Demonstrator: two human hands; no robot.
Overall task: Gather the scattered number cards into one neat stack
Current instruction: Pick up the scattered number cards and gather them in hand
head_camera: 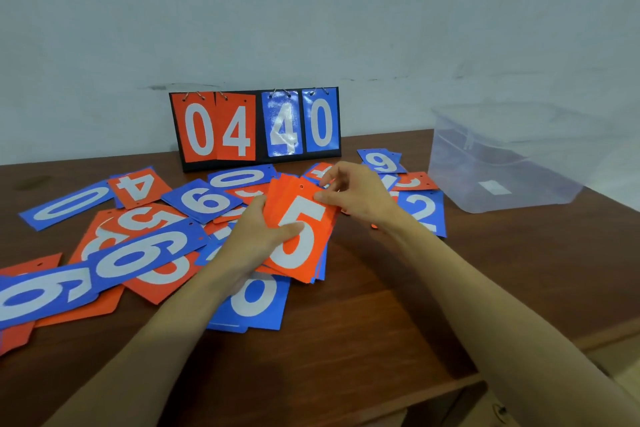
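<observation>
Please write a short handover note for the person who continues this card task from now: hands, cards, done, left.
Left hand holds the partial stack, orange 5 on top. Right hand pinches the stack's top edge.
Done: several orange and blue cards gathered.
Left: many loose cards on the wooden table, such as the blue 0, orange 4 and blue 2.
The scoreboard and clear plastic bin stand behind.

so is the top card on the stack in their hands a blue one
No, the top card of the stack held by the left hand and right hand is orange, showing a white 5.
</observation>
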